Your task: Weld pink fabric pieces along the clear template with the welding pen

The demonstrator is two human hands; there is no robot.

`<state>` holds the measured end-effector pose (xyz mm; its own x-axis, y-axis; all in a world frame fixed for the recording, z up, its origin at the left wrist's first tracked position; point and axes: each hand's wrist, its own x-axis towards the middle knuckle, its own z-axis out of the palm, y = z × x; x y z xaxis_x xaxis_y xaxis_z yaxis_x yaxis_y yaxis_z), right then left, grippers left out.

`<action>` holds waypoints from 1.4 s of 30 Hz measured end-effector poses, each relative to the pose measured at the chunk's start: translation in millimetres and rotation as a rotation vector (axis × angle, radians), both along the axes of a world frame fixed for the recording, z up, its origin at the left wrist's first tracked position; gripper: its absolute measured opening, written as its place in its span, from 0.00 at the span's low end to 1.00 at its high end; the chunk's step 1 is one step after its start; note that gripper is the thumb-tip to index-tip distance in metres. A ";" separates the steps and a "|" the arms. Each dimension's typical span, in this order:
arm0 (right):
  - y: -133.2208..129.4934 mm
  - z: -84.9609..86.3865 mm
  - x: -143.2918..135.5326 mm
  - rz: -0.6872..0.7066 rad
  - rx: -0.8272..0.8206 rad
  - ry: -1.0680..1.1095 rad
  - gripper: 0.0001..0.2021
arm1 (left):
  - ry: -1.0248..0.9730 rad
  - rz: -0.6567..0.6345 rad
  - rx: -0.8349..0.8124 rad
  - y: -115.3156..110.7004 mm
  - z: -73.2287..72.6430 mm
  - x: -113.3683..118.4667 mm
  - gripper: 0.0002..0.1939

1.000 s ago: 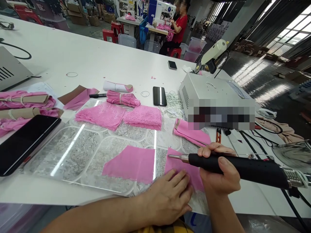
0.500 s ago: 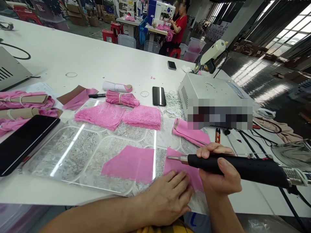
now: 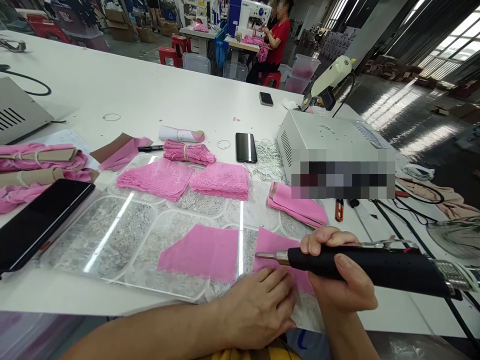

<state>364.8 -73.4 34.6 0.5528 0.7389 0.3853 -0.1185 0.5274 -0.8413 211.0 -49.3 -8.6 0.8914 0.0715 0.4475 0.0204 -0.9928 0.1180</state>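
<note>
My right hand [image 3: 339,270] is wrapped round a thick black corded handheld tool [image 3: 352,265] with a narrow metal tip. The tip points left, over the left edge of a pink fabric piece [image 3: 268,242]; I cannot tell whether it touches. My left hand [image 3: 262,302] lies flat with fingers stretched on the lower part of that piece, partly hiding it. To its left another cut pink piece [image 3: 202,252] lies flat on the clear-covered patterned mat [image 3: 105,235]. Behind are two stacks of pink pieces, a wider one [image 3: 155,177] and a squarer one [image 3: 221,181].
A grey metal box [image 3: 333,135] stands at right, with cables [image 3: 397,225] beside it. Folded pink fabric [image 3: 296,205] lies before it. Around the mat are a phone [image 3: 246,147], a large black phone [image 3: 45,220] and tied pink bundles [image 3: 189,151]. Beyond, a person [image 3: 275,42] sits sewing.
The tool's tip has dropped slightly toward the near side, along the fabric's left edge. My left hand stays on the piece. The view has shifted a little.
</note>
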 end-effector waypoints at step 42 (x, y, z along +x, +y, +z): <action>3.8 -7.8 19.4 -0.378 0.084 0.007 0.04 | -0.076 0.014 -0.005 -2.2 -10.7 -1.3 0.19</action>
